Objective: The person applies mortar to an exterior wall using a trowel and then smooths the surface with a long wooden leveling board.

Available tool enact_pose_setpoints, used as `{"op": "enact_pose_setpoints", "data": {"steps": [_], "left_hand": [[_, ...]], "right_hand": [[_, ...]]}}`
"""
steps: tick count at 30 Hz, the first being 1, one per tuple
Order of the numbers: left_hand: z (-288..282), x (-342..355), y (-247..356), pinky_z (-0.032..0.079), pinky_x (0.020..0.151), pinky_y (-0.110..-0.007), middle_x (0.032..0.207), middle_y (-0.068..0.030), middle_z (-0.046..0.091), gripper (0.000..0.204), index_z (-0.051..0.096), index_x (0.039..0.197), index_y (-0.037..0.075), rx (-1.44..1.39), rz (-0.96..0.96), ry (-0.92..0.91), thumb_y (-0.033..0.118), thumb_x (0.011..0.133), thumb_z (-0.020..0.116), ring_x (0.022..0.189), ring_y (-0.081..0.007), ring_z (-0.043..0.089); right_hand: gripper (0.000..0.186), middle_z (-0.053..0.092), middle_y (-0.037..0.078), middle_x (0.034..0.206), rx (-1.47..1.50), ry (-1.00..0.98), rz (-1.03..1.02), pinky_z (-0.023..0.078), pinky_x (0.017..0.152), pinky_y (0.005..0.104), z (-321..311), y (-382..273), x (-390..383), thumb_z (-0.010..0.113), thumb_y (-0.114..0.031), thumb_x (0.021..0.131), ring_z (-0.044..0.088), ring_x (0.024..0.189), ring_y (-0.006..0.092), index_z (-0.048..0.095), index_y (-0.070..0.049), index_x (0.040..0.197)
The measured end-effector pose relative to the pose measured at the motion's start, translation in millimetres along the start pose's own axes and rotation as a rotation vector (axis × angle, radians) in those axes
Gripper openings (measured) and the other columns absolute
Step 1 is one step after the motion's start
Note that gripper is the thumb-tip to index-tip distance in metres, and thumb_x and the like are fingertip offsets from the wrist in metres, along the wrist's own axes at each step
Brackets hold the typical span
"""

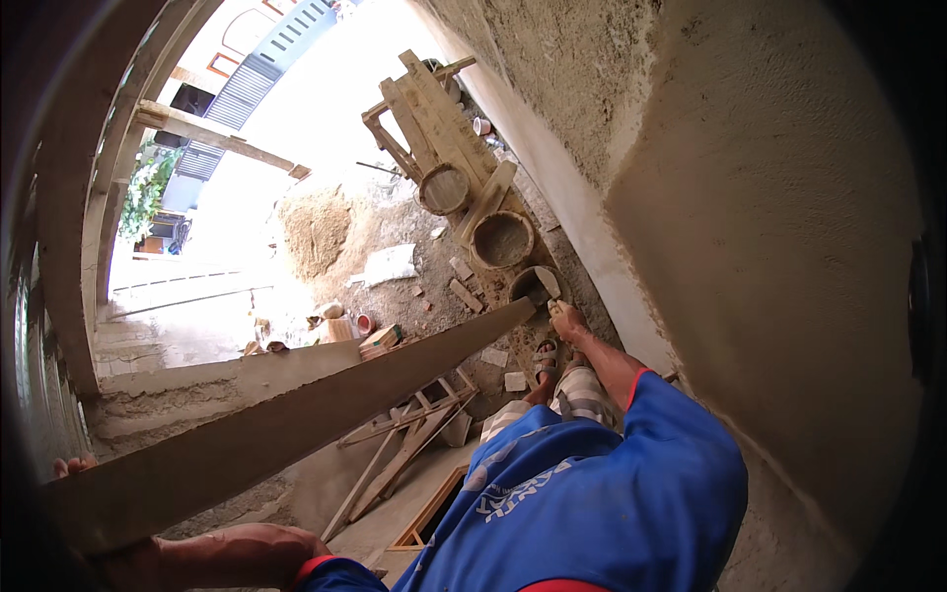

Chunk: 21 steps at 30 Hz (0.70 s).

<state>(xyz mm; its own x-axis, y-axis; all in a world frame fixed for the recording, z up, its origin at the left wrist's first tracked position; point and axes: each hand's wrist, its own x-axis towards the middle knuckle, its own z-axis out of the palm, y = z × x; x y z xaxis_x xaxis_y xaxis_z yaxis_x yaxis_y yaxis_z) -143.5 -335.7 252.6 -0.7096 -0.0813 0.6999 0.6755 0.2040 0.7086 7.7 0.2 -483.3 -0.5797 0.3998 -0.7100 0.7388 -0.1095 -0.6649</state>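
Note:
My right hand [566, 322] is closed round the handle of a trowel [548, 280]. The trowel's pale blade is over a dark bucket [517, 288] standing near my feet. At the far left, the fingertips of my left hand [74, 466] curl over the edge of a long grey board [296, 418]; the rest of that hand is hidden. The board slants from the lower left up to the bucket, its far end close to the trowel.
Two round containers of grey mix, one nearer [502, 240] and one farther [444, 189], sit along wooden planks [444, 118]. A rough plastered wall [769, 217] rises on the right. A sand heap [314, 225], bricks [381, 340] and a wooden ladder-like frame [409, 434] lie left.

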Motion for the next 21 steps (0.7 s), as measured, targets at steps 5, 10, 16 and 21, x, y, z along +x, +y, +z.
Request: {"op": "enact_pose_setpoints", "data": {"steps": [5, 10, 16, 21], "left_hand": [[88, -11, -35, 0.045, 0.091, -0.033, 0.112, -0.0186, 0.056, 0.032, 0.051, 0.113, -0.007, 0.843, 0.779, -0.261, 0.009, 0.085, 0.05, 0.103, -0.0237, 0.055], [184, -2, -55, 0.047, 0.087, -0.032, 0.107, -0.0137, 0.06, 0.031, 0.055, 0.11, -0.001, 0.737, 0.966, -0.224, 0.01, 0.081, 0.056, 0.097, -0.0213, 0.059], [273, 32, -97, 0.047, 0.08, -0.031, 0.096, -0.0084, 0.063, 0.021, 0.062, 0.094, 0.003, 0.602, 1.306, -0.04, 0.008, 0.074, 0.063, 0.087, -0.0187, 0.06], [421, -4, -161, 0.047, 0.074, -0.031, 0.088, -0.0087, 0.059, 0.03, 0.053, 0.092, -0.001, -0.518, 0.517, -0.253, 0.011, 0.07, 0.071, 0.083, -0.0182, 0.057]], "right_hand": [[0.056, 0.06, 0.017, 0.101, 0.04, 0.198, -0.114, 0.049, 0.067, 0.0342, -40, 23, -64, 0.056, -0.014, 0.075, 0.06, 0.082, 0.0268, 0.04, -0.002, 0.127], [0.055, 0.058, 0.011, 0.075, 0.214, 0.287, -0.049, 0.034, 0.034, 0.0294, -88, 96, -128, 0.053, -0.008, 0.078, 0.044, 0.038, 0.0129, 0.038, -0.006, 0.13], [0.042, 0.056, 0.009, 0.064, 0.299, 0.365, 0.373, 0.035, 0.036, 0.0288, -84, 126, -208, 0.048, -0.028, 0.088, 0.046, 0.041, 0.0151, 0.044, -0.009, 0.125], [0.035, 0.047, 0.006, 0.055, 0.585, 0.571, 0.452, 0.029, 0.031, 0.0287, -70, 190, -267, 0.046, -0.039, 0.088, 0.043, 0.037, 0.0151, 0.051, -0.006, 0.101]]}}
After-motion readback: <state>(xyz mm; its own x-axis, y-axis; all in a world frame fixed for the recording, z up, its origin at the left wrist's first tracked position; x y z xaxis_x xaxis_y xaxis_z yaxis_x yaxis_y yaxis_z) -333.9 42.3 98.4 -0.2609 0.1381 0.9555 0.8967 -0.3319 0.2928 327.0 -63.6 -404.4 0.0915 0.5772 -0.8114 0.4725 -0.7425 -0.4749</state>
